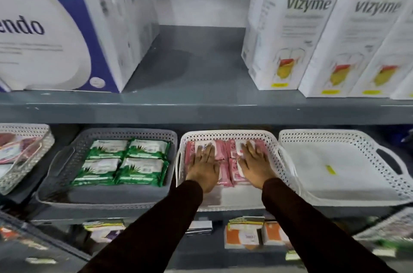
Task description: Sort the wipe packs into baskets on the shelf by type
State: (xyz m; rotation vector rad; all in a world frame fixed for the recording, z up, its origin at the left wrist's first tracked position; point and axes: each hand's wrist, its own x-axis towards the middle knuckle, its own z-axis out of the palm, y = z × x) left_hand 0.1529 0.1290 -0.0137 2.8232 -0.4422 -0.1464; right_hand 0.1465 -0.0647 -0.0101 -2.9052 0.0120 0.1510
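Both hands were laid flat, palms down, fingers spread, nothing gripped: left hand (204, 166) on the left column of pink wipe packs (232, 173), right hand (254, 166) on the right column, inside the white mid basket (225, 134). Packs' long axes ran front-to-back, directly under the palms. Green packs (125, 162) were seen in the grey basket (67, 161) just beside, to the left.

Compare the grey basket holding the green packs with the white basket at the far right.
The grey basket is grey; the far-right white basket is white. The grey basket holds four green wipe packs lying flat in a two-by-two block; the white basket holds no packs, only a small yellow scrap. Both are perforated plastic, have cut-out handles and sit on the same shelf, with the pink-pack basket between them.
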